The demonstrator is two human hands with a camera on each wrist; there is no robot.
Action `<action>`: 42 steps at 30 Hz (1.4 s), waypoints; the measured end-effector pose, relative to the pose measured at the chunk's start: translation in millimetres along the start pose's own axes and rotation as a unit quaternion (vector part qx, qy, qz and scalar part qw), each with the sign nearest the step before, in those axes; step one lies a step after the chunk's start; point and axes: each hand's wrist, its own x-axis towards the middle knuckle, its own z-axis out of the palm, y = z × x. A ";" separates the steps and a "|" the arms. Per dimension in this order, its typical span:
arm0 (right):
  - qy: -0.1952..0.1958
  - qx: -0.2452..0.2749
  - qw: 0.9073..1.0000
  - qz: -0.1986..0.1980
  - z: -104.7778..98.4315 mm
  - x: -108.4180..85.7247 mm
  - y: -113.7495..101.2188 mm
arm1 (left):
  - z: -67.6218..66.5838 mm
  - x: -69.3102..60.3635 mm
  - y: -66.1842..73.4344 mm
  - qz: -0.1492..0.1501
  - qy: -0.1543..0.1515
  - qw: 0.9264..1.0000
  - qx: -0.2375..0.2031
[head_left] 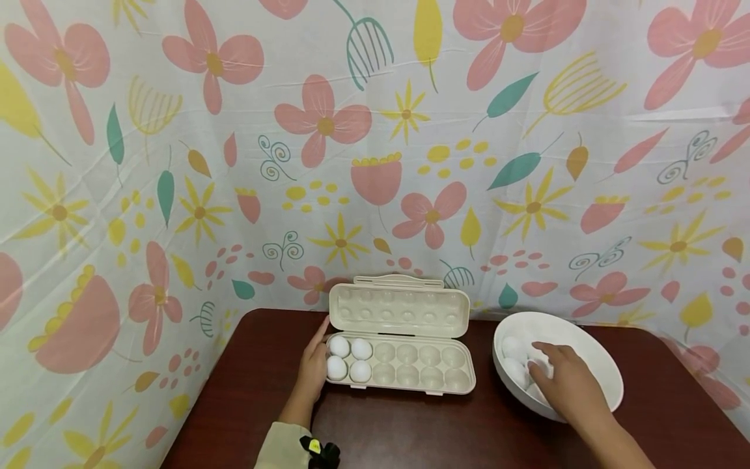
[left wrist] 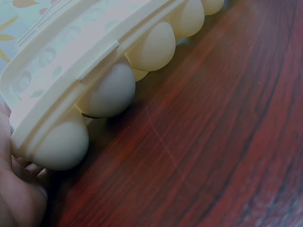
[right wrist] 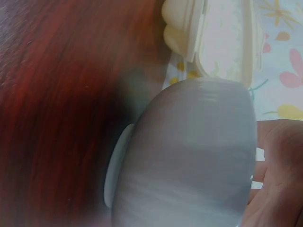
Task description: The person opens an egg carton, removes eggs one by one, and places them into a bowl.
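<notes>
A cream egg carton (head_left: 400, 384) stands on the table with its lid (head_left: 398, 311) raised. White eggs (head_left: 360, 372) fill the cups at its left end; the other cups hold none. My left hand (head_left: 312, 371) rests along the carton's left end, fingers extended against its side. In the left wrist view, the rounded cup undersides (left wrist: 61, 142) show beside that hand. A white bowl (head_left: 594, 355) with several eggs (head_left: 514, 348) stands to the right. Inside it, the thumb and fingers of my right hand (head_left: 568, 381) curl round an egg (head_left: 543, 368). The bowl's wall hides those fingertips in the right wrist view.
The dark reddish-brown table (head_left: 404, 433) has a wood grain. Directly behind it hangs a white cloth (head_left: 375, 215) printed with flowers and leaves, and the carton's lid stands close to it. The bowl sits a short gap from the carton's right end.
</notes>
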 end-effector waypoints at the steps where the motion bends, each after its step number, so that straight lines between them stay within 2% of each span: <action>1: 0.001 0.000 1.000 -0.001 -0.4 -0.2 -2.0 | 0.0 -0.8 1.5 0.000 -0.002 1.000 -0.001; 5: 0.010 0.006 1.000 -0.004 -1.9 -1.3 -9.6 | 0.5 4.4 -15.1 0.018 0.000 1.000 0.000; 8: 0.025 0.015 0.999 -0.012 -2.5 -1.7 -16.0 | 0.9 5.3 -19.3 0.019 0.002 1.000 -0.004; 23: 0.095 0.059 0.992 -0.064 -2.3 -2.6 -57.1 | 1.7 5.2 -20.7 0.011 0.015 1.000 -0.002; 32: 0.076 0.069 0.992 -0.073 3.3 -1.5 -71.4 | 3.1 6.2 -20.9 0.015 0.014 1.000 -0.008; 42: 0.079 0.079 0.987 -0.115 17.9 -2.4 -94.8 | 1.7 6.4 -20.0 0.017 0.015 1.000 -0.001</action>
